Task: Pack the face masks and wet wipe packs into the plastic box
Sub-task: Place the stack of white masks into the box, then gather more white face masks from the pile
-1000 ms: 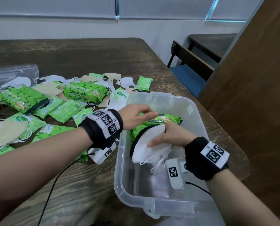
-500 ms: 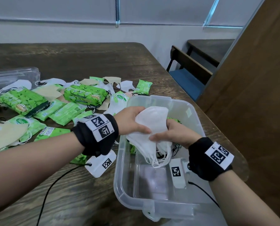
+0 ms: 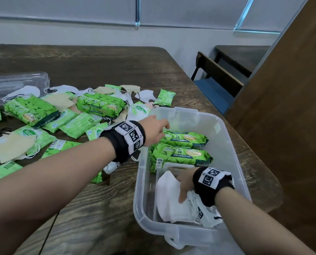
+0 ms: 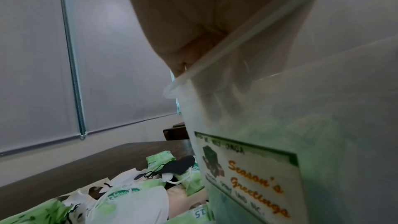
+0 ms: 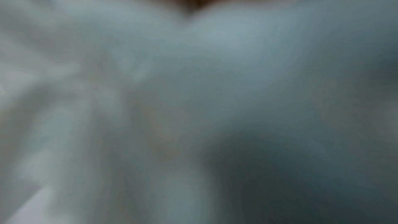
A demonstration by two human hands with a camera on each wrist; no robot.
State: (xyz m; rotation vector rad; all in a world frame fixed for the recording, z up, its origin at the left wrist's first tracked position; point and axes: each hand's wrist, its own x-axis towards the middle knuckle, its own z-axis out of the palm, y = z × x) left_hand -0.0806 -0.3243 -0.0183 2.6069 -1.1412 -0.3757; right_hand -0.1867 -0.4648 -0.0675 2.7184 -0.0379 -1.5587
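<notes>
The clear plastic box stands on the table at the right. Two large green wet wipe packs lie side by side in its far half. A stack of white face masks lies in the near end, and my right hand holds it down there with the thumb on top. The right wrist view is filled by blurred white mask. My left hand reaches over the box's left rim above the farther pack. Its fingers show dimly through the box wall, hanging loose and holding nothing.
Loose green wipe packs and white and beige masks are scattered on the table left of the box. A clear lid lies at the far left. A chair and a wooden panel stand to the right.
Both hands held the white masks above the box; now the right hand has lowered them into the near end. The left hand has let go and moved to the far left rim.
</notes>
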